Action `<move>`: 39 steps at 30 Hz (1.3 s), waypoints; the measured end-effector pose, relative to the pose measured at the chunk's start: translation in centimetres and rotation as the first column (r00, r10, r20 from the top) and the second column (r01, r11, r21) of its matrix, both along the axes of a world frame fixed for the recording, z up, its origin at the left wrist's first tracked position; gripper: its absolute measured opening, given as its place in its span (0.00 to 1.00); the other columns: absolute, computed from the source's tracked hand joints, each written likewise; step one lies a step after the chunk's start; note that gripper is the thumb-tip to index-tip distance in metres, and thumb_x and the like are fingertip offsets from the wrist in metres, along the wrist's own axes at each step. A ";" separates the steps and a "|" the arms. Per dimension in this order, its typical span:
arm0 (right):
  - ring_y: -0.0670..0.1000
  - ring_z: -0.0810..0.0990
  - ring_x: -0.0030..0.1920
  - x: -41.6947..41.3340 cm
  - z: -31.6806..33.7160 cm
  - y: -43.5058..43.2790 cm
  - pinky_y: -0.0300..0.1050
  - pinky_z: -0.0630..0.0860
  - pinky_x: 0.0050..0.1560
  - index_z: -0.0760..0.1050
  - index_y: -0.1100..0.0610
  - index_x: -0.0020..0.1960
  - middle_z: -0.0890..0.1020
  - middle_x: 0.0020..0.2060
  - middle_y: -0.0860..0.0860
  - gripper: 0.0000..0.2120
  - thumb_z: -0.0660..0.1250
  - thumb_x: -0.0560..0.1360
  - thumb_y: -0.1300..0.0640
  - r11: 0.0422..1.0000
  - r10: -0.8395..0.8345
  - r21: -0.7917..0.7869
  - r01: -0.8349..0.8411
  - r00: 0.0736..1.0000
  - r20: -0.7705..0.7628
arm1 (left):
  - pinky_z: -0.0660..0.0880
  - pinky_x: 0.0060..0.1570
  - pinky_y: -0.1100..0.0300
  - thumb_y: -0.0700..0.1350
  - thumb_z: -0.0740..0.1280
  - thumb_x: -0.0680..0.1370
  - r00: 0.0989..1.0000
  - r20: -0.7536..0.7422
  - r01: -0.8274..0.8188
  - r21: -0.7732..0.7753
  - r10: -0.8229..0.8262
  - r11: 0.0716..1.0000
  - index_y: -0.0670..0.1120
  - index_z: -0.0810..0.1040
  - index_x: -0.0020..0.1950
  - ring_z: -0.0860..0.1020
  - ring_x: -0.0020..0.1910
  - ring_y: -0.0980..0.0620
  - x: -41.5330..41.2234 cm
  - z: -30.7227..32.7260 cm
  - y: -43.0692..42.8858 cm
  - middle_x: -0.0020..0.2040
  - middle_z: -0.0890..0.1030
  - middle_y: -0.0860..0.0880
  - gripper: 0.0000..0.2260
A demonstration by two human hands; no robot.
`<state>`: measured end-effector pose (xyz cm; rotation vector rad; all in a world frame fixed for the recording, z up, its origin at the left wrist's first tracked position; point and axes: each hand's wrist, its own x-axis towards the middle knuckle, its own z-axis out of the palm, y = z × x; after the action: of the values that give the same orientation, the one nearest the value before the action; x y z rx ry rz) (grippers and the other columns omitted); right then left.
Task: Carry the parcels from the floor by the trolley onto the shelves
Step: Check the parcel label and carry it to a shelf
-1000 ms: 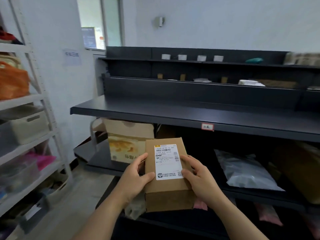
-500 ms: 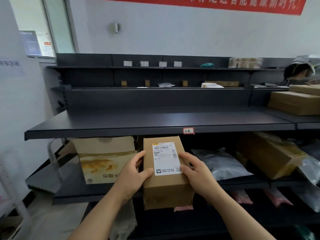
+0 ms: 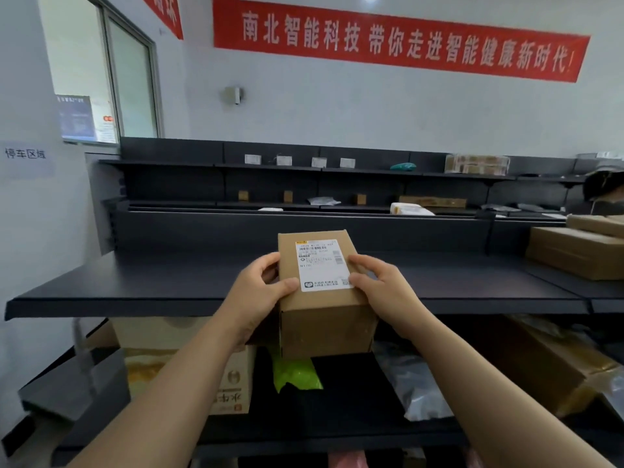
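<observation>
Parcel (image 3: 320, 292), small stiff cardboard box with white label up, clamped between left hand (image 3: 260, 292) and right hand (image 3: 381, 285) on opposite long sides, held at front edge of dark shelf (image 3: 152, 288); judged light, rigid, easily gripped by its sides.

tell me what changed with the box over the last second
Both hands raised the cardboard box from in front of the lower shelf up to the edge of the wide dark shelf. The left hand and right hand kept the same grip on its sides, label still facing up.
</observation>
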<state>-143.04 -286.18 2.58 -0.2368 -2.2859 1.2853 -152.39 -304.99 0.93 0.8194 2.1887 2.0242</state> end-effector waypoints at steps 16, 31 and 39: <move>0.49 0.73 0.56 -10.2 3.4 9.0 0.39 0.70 0.44 0.70 0.52 0.69 0.74 0.65 0.51 0.20 0.61 0.77 0.57 0.999 -0.031 -0.030 0.032 0.999 0.027 | 0.78 0.55 0.53 0.44 0.68 0.76 0.997 -0.078 -0.012 -0.112 0.003 0.994 0.47 0.72 0.69 0.75 0.62 0.48 -9.9 4.0 9.8 0.66 0.75 0.47 0.21; 0.48 0.74 0.48 -16.5 1.2 13.4 0.42 0.71 0.40 0.70 0.51 0.69 0.74 0.56 0.49 0.19 0.59 0.78 0.57 0.994 -0.062 -0.076 0.075 0.985 0.158 | 0.75 0.61 0.46 0.60 0.68 0.61 0.999 -0.032 0.038 -0.175 -0.044 0.984 0.49 0.69 0.71 0.77 0.61 0.50 -18.3 0.6 14.7 0.66 0.76 0.51 0.39; 0.49 0.74 0.47 -18.1 0.9 14.6 0.42 0.71 0.38 0.70 0.51 0.69 0.76 0.55 0.50 0.19 0.58 0.79 0.56 0.991 -0.050 -0.110 0.072 0.980 0.193 | 0.73 0.53 0.57 0.41 0.65 0.79 0.999 -0.024 0.027 -0.141 -0.031 0.990 0.43 0.70 0.67 0.76 0.55 0.53 -17.3 1.4 15.9 0.58 0.76 0.56 0.17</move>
<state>-161.14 -271.58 3.52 -0.4861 -2.3413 1.4200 -169.73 -289.07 2.35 0.8602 2.2887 1.8309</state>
